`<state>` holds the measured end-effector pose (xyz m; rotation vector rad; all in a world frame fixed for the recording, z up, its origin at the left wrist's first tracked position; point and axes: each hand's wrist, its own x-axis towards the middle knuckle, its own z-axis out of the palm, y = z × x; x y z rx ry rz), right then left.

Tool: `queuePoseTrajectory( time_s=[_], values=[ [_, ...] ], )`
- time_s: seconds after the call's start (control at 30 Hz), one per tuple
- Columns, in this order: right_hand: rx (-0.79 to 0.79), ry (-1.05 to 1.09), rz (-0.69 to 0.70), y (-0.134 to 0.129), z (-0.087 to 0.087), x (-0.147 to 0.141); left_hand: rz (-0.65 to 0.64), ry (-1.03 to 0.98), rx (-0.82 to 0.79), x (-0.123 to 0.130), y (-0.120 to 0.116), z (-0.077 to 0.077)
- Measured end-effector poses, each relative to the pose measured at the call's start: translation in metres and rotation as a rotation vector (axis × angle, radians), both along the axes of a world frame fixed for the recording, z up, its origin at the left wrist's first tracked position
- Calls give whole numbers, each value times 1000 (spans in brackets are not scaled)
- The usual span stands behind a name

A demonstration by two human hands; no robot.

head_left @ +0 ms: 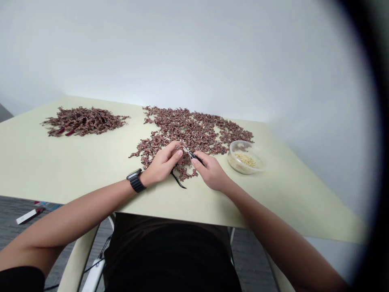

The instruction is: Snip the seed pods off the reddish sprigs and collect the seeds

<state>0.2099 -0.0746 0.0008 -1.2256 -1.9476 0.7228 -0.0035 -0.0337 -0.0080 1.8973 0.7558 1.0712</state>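
Pale tabletop [60, 170], crinkly maroon heaps [185, 129], hands [162, 164] [211, 172], pliers [191, 154]

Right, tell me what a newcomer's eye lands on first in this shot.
A wide reddish-brown scatter of small pieces fills the middle of the pale table, with a tighter heap to its left. At the scatter's near edge, the left hand and right hand hold a small black-handled tool. A clear bowl of pale granules sits just right of them.

Bright, even light falls with only faint, soft shadows around the reddish-brown heap [188, 132]; far right of it, a dark, blurred lens rim [369, 121] curves in, warping the view.
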Motion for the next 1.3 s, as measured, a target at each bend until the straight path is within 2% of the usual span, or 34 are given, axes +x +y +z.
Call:
queuePoseTrajectory(
  time_s=[0.1,0.23,0.33,0.43,0.5,0.57,0.6,0.67,0.73,0.77,0.83,0.93,1.07,1.3],
  values=[
    [-137,138,19,-2,0,-3,26,57,69,-1,-1,0],
    [-530,437,115,-5,4,-6,82,216,228,-8,6,0],
    [-796,625,189,-5,13,-3,78,383,440,-18,20,3],
    [-1022,677,251,-2,23,6,-1,505,645,-27,34,8],
    [-1080,640,267,0,26,11,-36,512,658,-28,35,11],
    [-1006,571,235,2,26,13,-23,436,533,-24,29,12],
    [-902,519,192,2,25,13,-3,369,422,-21,24,11],
    [-566,359,60,1,20,11,15,186,170,-13,14,9],
    [-208,151,-69,0,15,9,-70,26,-65,-5,7,6],
    [-77,56,-107,0,13,9,-126,-36,-160,-2,5,5],
    [65,-69,-128,0,9,9,-208,-126,-296,2,4,3],
    [135,-149,-102,0,5,11,-241,-185,-411,3,7,2],
    [126,-191,-61,1,3,13,-245,-203,-512,-1,12,0],
    [50,-206,-5,5,-1,15,-294,-174,-556,-3,13,-7]
  ],
)
